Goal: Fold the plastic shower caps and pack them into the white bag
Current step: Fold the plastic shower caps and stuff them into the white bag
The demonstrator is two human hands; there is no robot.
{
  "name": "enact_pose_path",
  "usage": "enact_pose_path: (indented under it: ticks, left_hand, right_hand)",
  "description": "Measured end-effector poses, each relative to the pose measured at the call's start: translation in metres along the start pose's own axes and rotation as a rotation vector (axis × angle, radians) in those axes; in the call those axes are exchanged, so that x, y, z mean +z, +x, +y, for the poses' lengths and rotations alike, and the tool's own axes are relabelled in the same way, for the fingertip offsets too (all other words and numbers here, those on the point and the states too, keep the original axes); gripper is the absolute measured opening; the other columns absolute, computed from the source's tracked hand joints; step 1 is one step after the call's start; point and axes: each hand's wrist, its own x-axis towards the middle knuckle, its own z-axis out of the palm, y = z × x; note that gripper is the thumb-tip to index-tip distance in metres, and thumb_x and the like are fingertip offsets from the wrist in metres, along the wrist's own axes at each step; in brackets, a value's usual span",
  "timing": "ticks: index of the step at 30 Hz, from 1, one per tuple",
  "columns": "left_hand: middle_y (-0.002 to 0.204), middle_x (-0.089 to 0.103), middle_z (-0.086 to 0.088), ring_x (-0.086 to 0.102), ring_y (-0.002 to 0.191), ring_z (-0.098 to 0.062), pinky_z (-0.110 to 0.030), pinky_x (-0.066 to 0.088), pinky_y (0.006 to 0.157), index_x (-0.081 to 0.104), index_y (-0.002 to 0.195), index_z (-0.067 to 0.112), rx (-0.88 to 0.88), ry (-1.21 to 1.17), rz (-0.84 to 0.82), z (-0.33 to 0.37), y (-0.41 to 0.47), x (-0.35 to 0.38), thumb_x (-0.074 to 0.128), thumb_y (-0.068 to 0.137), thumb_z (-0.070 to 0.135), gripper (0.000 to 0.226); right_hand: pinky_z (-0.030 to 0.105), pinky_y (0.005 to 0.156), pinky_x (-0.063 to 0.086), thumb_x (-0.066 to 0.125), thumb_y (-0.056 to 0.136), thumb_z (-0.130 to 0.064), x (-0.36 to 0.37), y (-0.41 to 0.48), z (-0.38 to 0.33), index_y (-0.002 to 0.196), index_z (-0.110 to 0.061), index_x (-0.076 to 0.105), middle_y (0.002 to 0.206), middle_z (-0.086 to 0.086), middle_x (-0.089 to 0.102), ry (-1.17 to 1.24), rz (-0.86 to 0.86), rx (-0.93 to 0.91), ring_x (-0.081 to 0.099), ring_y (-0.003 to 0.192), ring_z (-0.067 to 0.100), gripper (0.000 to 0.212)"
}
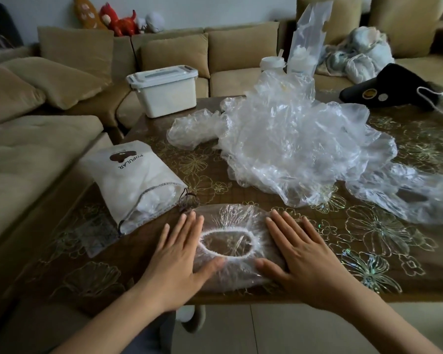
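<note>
Both hands, left and right, press flat-fingered on one shower cap at lower centre; white bag part-filled (left), pile unfolded.

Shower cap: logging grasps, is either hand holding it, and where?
Nothing is gripped: left hand and right hand press flat on opposite sides of the shower cap.

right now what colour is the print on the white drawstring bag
Dark brown, on the white drawstring bag; shows best in the head view.
</note>
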Motion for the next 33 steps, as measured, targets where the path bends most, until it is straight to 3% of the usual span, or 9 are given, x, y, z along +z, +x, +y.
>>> enact_pose_path:
  ticks: [5, 8, 12, 14, 19, 23, 27, 30, 33]
  left_hand:
    - [0.142, -0.036, 0.026, -0.036, 0.127, 0.012, -0.011, -0.029, 0.1, -0.029, 0.136, 0.037, 0.143, -0.099, 0.02, -0.006, -0.016, -0.014, 0.005, 0.074, 0.081, 0.083]
    - [0.14, -0.036, 0.029, -0.036, 0.126, 0.014, -0.01, -0.026, 0.103, -0.028, 0.136, 0.039, 0.255, -0.04, -0.068, -0.006, -0.023, -0.017, 0.022, 0.074, 0.084, 0.092]
    - [0.152, -0.023, 0.018, -0.031, 0.13, 0.012, -0.01, -0.024, 0.104, -0.014, 0.142, 0.039, 0.329, -0.02, -0.058, -0.018, -0.026, -0.006, 0.016, 0.074, 0.082, 0.086]
    - [0.151, -0.022, 0.02, -0.027, 0.132, 0.012, -0.008, -0.021, 0.104, -0.006, 0.141, 0.046, 0.322, -0.04, -0.06, -0.017, -0.028, -0.008, 0.011, 0.071, 0.081, 0.081]
    - [0.146, -0.022, 0.029, -0.008, 0.132, 0.009, -0.009, -0.003, 0.104, 0.009, 0.142, 0.05, 0.258, -0.128, -0.04, -0.014, -0.031, -0.022, 0.037, 0.071, 0.07, 0.079]
    - [0.153, 0.01, 0.023, 0.026, 0.135, 0.005, -0.015, 0.024, 0.108, 0.043, 0.136, 0.041, 0.258, -0.282, 0.132, -0.02, -0.033, -0.016, 0.058, 0.088, 0.04, 0.05]
    - [0.134, 0.05, 0.018, 0.048, 0.118, 0.008, -0.022, 0.042, 0.1, 0.07, 0.106, 0.026, 0.22, -0.419, 0.293, -0.026, -0.029, -0.014, 0.06, 0.09, 0.03, 0.02]
    - [0.104, 0.066, 0.022, 0.059, 0.1, 0.007, -0.015, 0.047, 0.084, 0.072, 0.099, 0.023, 0.248, -0.534, 0.309, -0.025, -0.031, -0.017, 0.049, 0.087, 0.044, 0.034]
    - [0.084, 0.067, 0.011, 0.064, 0.079, -0.006, -0.028, 0.049, 0.067, 0.068, 0.093, 0.023, 0.231, -0.613, 0.295, -0.021, -0.031, -0.016, 0.04, 0.089, 0.049, 0.038]
  right_hand:
    - [0.022, 0.112, -0.021, -0.006, 0.073, -0.08, -0.008, -0.019, 0.0, 0.142, -0.03, -0.022, 0.151, -0.012, -0.028, 0.098, 0.146, -0.029, -0.032, 0.136, 0.002, 0.087]
    - [0.024, 0.115, -0.008, 0.027, 0.084, -0.077, 0.002, -0.023, -0.006, 0.151, -0.03, 0.003, 0.158, -0.01, -0.002, 0.158, 0.188, -0.233, -0.007, 0.144, 0.004, 0.086]
    - [0.031, 0.113, 0.023, 0.028, 0.092, -0.065, 0.018, -0.021, -0.005, 0.141, -0.021, 0.04, 0.15, 0.001, 0.033, 0.039, 0.216, -0.29, 0.033, 0.138, 0.015, 0.067]
    - [0.031, 0.111, 0.025, 0.028, 0.093, -0.063, 0.018, -0.022, -0.004, 0.136, -0.02, 0.047, 0.146, 0.002, 0.042, 0.058, 0.241, -0.293, 0.039, 0.134, 0.015, 0.064]
    - [0.026, 0.106, 0.028, 0.035, 0.091, -0.066, 0.011, -0.02, -0.003, 0.128, -0.023, 0.055, 0.138, -0.006, 0.051, 0.14, 0.287, -0.275, 0.046, 0.126, 0.01, 0.061]
    - [0.031, 0.095, 0.044, 0.042, 0.092, -0.046, 0.013, -0.014, -0.001, 0.114, -0.024, 0.064, 0.127, -0.008, 0.059, 0.214, 0.383, -0.295, 0.053, 0.114, 0.009, 0.038]
    - [0.025, 0.085, 0.05, 0.048, 0.088, -0.039, 0.004, -0.006, 0.001, 0.093, -0.019, 0.068, 0.114, -0.012, 0.064, 0.583, 0.499, -0.22, 0.059, 0.103, 0.003, 0.029]
    - [0.012, 0.082, 0.044, 0.054, 0.082, -0.049, -0.001, -0.009, 0.001, 0.102, -0.029, 0.061, 0.111, -0.025, 0.06, 0.623, 0.402, -0.263, 0.057, 0.102, -0.003, 0.028]
    - [0.006, 0.076, 0.04, 0.058, 0.075, -0.054, 0.002, -0.008, 0.001, 0.109, -0.036, 0.057, 0.103, -0.028, 0.058, 0.606, 0.276, -0.287, 0.055, 0.093, -0.007, 0.038]
